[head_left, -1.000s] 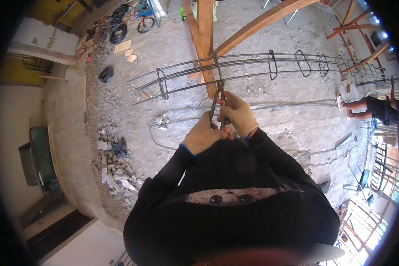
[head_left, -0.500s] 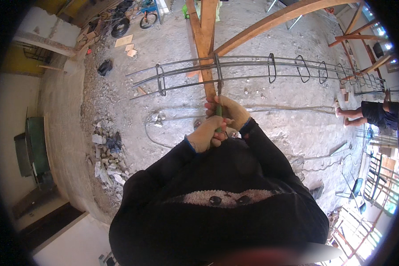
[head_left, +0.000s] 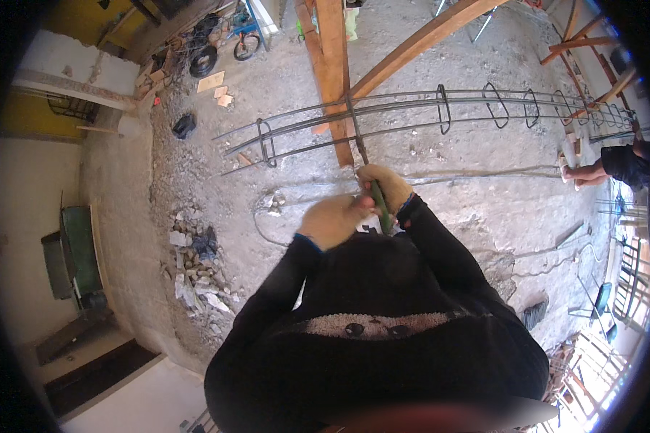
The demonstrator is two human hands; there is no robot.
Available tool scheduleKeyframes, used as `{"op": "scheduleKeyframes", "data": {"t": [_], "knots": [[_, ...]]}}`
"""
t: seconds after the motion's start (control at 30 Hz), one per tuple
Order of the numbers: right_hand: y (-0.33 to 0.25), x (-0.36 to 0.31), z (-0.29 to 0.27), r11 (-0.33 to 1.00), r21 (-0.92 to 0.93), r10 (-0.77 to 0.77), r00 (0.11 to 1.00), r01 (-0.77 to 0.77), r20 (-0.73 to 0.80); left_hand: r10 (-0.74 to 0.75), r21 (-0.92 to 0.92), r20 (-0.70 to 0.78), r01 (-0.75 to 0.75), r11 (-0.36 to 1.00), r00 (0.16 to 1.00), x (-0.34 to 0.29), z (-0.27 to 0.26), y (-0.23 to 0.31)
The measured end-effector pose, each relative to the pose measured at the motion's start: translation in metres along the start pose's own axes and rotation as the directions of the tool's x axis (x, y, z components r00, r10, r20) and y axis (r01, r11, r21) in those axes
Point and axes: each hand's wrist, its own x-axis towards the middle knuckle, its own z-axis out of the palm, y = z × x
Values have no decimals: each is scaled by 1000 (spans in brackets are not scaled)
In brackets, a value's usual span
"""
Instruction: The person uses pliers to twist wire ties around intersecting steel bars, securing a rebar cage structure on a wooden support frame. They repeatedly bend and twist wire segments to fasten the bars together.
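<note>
My right hand [head_left: 388, 186], in a tan glove that leaves the fingertips bare, is closed around a green-handled tool [head_left: 380, 206]. Its dark metal end points up toward the lower bar of a rebar cage [head_left: 393, 103], by a stirrup. Whether it touches the steel I cannot tell. Close beside the handle, my left hand [head_left: 332, 220] is gloved the same way, with its fingers curled in. What it pinches, if anything, is hidden. The cage runs left to right in front of me, lying across a wooden support [head_left: 335, 65].
A slanting timber [head_left: 419, 50] joins the support. Rubble [head_left: 195, 270] lies at the left, with a dark bag [head_left: 183, 126] farther off. At the right is another person's leg [head_left: 588, 173]. Long rods [head_left: 477, 173] lie on the floor beyond my hands.
My left hand has shifted slightly left, its fingers now turned out of sight. The green handle tilts more, its lower end to the right. The whole view has shifted a little.
</note>
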Motion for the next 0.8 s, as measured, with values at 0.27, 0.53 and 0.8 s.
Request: {"op": "scheduleKeyframes", "data": {"t": [0.27,0.53,0.8], "knots": [[3,-8,6,914,397,24,990,-79,140,597,516,-380,-373,771,707,166,-127,-7],[27,2,7,733,673,-55,977,-102,208,631,643,135,-552,532,764,285,-127,-38],[11,3,40,750,662,-70,993,-13,99,655,630,140,-577,520,743,303,-128,-45]]}}
